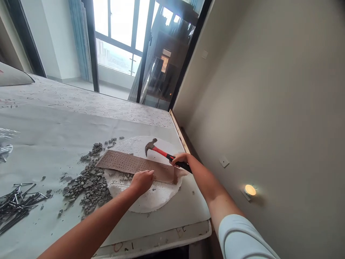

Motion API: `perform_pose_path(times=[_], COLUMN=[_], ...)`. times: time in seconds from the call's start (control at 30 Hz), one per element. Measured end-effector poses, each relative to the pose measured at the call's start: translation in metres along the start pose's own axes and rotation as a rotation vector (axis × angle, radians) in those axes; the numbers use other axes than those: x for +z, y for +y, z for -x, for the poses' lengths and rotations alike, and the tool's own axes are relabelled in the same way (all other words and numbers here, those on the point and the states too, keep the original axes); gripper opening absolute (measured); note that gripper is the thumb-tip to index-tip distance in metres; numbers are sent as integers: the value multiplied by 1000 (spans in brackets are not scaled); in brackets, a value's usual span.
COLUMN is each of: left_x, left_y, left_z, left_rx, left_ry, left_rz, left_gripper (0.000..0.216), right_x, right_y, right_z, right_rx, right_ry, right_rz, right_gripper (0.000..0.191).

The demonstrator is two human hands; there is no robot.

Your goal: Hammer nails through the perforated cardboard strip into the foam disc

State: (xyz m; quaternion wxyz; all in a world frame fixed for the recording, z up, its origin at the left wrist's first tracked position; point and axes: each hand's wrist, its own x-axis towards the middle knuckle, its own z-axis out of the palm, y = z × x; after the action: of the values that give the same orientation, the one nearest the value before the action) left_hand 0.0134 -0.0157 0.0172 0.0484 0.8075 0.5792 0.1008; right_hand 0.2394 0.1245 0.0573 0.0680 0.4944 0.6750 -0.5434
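A claw hammer (161, 152) with a red and black handle is gripped by my right hand (180, 159), its metal head pointing left above the far edge of a brown strip dotted with small holes (126, 162). The strip slants across a round white foam-like slab (161, 199). My left hand (142, 181) is closed at the strip's near edge; its fingertips are partly hidden. Some grey rubble (125, 176) shows beside the strip on the slab. More broken grey stone pieces (94, 185) lie heaped to the left of the slab.
A pile of long metal nails (18, 205) lies at the left on the pale sheet (64, 126). Behind it is clear plastic packaging (5, 149). A wall (256, 126) with a lit lamp (250, 190) rises at the right. Glass doors (118, 54) stand at the back.
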Motion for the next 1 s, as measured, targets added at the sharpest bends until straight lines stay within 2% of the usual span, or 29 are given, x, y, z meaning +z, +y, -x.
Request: perform_pose_path(times=[0.1,0.17,0.23,0.33,0.43,0.53,0.63,0.73,1.0], left_x=[1,0,-2,-2,3,11,16,17,18], left_y=[-1,0,4,13,23,30,33,35,40], left_z=[-4,-9,-16,-30,-40,-46,-53,-60,-63], left_rx=[-21,-6,12,16,-7,-56,-102,-128,-161], left_ry=[-37,-60,-62,-41,-31,-41,-80,-135,-155], left_rz=[-21,-41,-54,-50,-9,21,19,-4,1], left_gripper=[35,34,34,34,33,37,48,55,57], right_x=[-7,-14,-23,-27,-9,23,52,69,76], right_y=[-9,-13,-14,-8,-1,4,9,13,8], right_z=[-13,-19,-21,-17,-8,1,7,9,10], right_rx=[-10,-18,-22,-30,-87,-188,-252,-261,-272], right_ry=[-11,27,101,280,506,653,652,614,484], right_rz=[110,185,270,428,610,782,940,1077,1300], right_gripper=[2,6,16,33,44,37,23,21,22])
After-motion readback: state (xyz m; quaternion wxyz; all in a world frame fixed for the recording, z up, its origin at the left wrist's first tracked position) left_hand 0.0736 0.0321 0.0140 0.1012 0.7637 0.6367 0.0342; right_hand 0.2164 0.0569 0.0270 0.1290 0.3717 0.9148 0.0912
